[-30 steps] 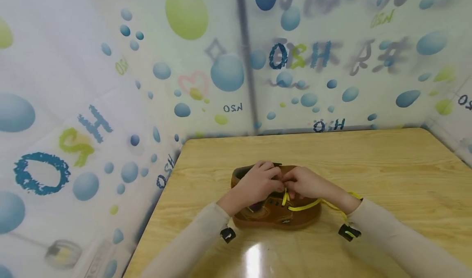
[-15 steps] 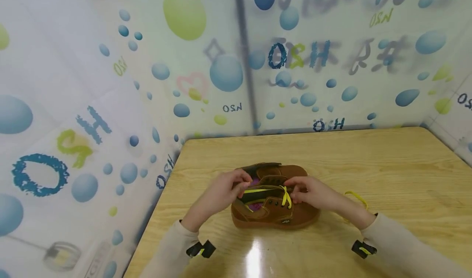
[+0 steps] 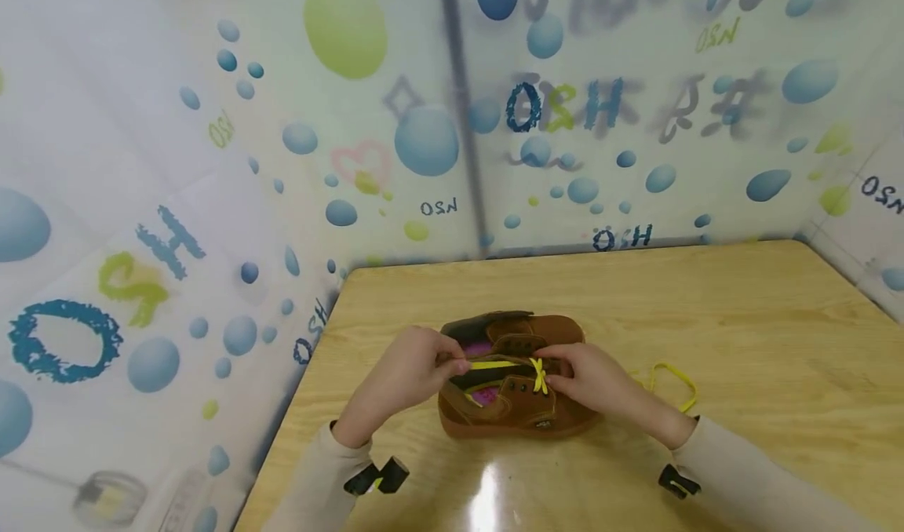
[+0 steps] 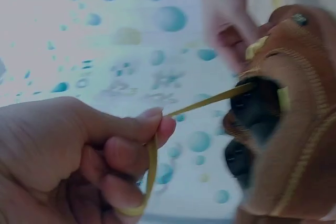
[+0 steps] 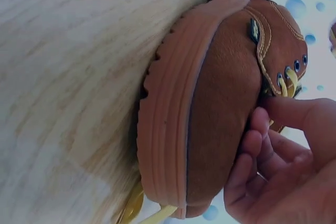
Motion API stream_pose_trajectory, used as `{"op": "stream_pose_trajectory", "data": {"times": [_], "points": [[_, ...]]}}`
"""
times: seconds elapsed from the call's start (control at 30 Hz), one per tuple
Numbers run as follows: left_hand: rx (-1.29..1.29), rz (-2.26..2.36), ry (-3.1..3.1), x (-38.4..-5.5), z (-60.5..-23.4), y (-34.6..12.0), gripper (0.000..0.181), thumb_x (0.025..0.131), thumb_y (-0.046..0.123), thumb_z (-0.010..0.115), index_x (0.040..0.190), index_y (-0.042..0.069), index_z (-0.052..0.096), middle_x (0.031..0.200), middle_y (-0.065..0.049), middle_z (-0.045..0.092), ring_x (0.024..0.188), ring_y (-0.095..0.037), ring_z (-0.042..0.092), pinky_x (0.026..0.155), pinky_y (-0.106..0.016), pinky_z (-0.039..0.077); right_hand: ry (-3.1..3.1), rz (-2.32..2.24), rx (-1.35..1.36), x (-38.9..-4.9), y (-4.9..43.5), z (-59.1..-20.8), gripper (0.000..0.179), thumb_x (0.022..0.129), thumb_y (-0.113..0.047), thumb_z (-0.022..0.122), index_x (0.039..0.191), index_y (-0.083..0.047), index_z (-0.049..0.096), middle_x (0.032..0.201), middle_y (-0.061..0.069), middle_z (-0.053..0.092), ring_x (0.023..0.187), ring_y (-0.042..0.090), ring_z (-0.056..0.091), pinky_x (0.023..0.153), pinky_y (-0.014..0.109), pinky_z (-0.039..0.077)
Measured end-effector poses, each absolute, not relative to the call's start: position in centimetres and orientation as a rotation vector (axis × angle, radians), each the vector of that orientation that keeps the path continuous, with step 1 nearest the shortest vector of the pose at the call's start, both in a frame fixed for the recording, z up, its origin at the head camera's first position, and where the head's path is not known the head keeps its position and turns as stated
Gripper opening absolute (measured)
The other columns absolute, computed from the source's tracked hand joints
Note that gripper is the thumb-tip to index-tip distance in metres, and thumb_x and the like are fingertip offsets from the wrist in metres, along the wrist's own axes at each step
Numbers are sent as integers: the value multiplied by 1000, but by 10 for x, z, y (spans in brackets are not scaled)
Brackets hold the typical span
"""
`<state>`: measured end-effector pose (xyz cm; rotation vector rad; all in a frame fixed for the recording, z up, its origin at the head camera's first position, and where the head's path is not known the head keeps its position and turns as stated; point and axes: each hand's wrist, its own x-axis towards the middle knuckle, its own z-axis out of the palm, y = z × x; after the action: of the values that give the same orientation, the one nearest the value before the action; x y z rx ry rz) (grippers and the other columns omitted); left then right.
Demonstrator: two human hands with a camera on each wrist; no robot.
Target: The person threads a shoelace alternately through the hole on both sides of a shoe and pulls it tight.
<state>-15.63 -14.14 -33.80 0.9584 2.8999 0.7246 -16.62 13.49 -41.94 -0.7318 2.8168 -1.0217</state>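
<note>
Lace (image 3: 487,365), lower centre, judged light, limp; hold near its end. Left hand (image 3: 408,363) pinches it; right hand (image 3: 592,379), hold unclear.

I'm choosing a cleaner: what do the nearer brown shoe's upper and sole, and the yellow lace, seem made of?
Upper: probably suede or a synthetic lookalike, from its matte, soft-looking surface.
Sole: likely rubber, dull and grooved, with a notched edge.
Lace: apparently fabric, flat and flexible; any weave is too blurred to confirm.
</note>
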Motion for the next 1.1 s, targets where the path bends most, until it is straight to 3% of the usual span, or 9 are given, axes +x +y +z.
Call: {"op": "stream_pose_trajectory", "data": {"times": [0.2, 0.4, 0.53, 0.67, 0.83, 0.97, 1.1], "points": [[966, 839, 2667, -158, -341, -151, 17, 97, 19, 64, 87, 11, 75, 62, 4, 60, 49, 1, 35, 50, -17, 33, 2809, -1011, -692, -169, 136, -420, 39, 91, -15, 70, 129, -9, 65, 56, -6, 49, 48, 3, 39, 47, 21, 33], [817, 1135, 2535, -164, -338, -154, 21, 101, 20, 58, 91, 9, 72, 59, -14, 56, 47, -5, 40, 47, -21, 33, 2824, -1013, -711, -171, 135, -421, 38, 91, -16, 70, 128, -9, 66, 56, -7, 49, 49, 3, 40, 48, 21, 33], [738, 1243, 2578, -169, -340, -151, 20, 99, 23, 60, 96, 8, 73, 63, -16, 62, 53, -14, 54, 51, -25, 46, 2804, -1050, -698, -170, 136, -422, 39, 91, -18, 70, 129, -10, 65, 57, -7, 50, 50, 3, 40, 49, 22, 34], [687, 1469, 2509, -170, -338, -152, 16, 99, 20, 60, 106, 5, 63, 63, -14, 62, 49, -16, 56, 52, -34, 54, 2807, -1114, -705, -165, 140, -420, 38, 93, -19, 69, 129, -8, 63, 63, -7, 53, 52, 2, 42, 50, 22, 37], [689, 1624, 2450, -167, -331, -151, 21, 95, 16, 66, 93, 4, 50, 58, -10, 58, 42, -19, 53, 48, -36, 52, 2860, -1256, -790, -156, 135, -415, 25, 93, -12, 69, 117, -11, 65, 72, -10, 60, 58, -2, 46, 54, 21, 41], [690, 1537, 2497, -167, -332, -147, 18, 89, 22, 74, 86, 7, 65, 63, -9, 65, 51, -29, 62, 56, -41, 57, 2867, -1234, -919, -151, 128, -412, 20, 92, -14, 69, 112, -14, 69, 79, -11, 62, 65, -4, 48, 57, 20, 43], [788, 1295, 2518, -167, -341, -140, 18, 94, 22, 67, 100, 7, 76, 84, -8, 76, 72, -23, 74, 64, -33, 59, 2887, -1109, -994, -149, 123, -415, 16, 92, -17, 70, 108, -15, 72, 82, -11, 59, 66, -6, 46, 59, 18, 42]]}}
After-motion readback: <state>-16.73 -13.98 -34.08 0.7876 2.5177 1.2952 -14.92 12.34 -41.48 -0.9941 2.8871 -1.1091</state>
